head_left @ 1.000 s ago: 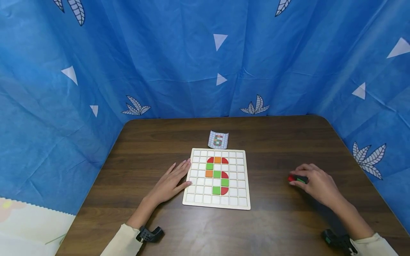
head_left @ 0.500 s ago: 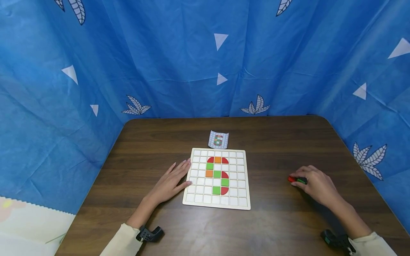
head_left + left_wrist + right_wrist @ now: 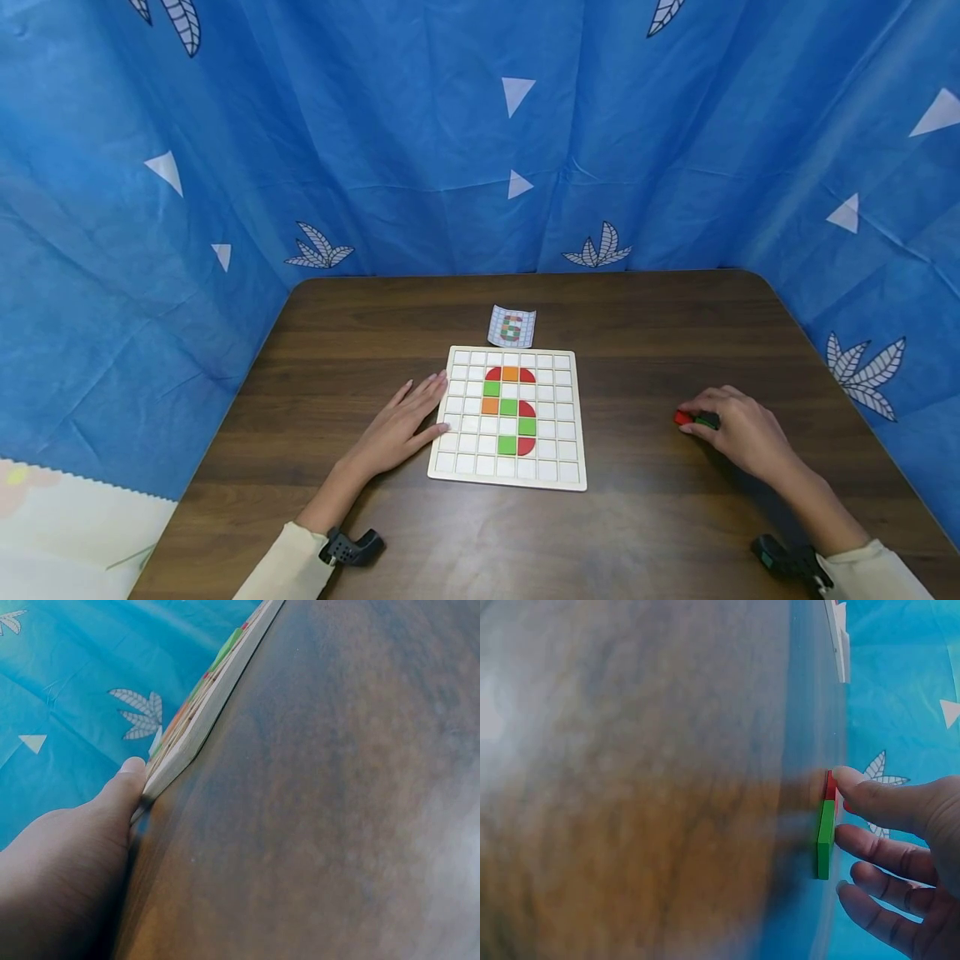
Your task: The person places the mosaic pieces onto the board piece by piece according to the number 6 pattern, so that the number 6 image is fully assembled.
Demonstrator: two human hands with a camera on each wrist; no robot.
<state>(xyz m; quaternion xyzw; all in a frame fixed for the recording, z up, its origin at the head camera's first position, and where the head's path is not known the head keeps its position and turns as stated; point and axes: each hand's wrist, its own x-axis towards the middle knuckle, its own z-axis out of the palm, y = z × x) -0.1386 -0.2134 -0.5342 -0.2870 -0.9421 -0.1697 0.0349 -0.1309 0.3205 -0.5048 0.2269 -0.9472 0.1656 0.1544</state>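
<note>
A white grid board (image 3: 510, 482) lies mid-table, with red quarter-round tiles, orange squares and green squares in several of its cells. My left hand (image 3: 396, 432) rests beside it, fingers extended, fingertips and thumb on its left edge. Far to the right, my right hand (image 3: 744, 432) pinches a red tile (image 3: 682, 417) between thumb and fingers, low over the table. A green block (image 3: 825, 838) sits right by that red tile, under the curled fingers. In the right wrist view, the other fingers are bent and hold nothing; the red tile is partly hidden by the thumb.
A small picture card (image 3: 512, 327) showing a coloured figure on a grid stands just behind the board. The brown wooden table (image 3: 630, 350) ends at a blue curtain (image 3: 420, 150) with leaf and triangle prints.
The right fingers shift slightly around the red tile and green block, which turn a little in place. The left hand and the board stay still.
</note>
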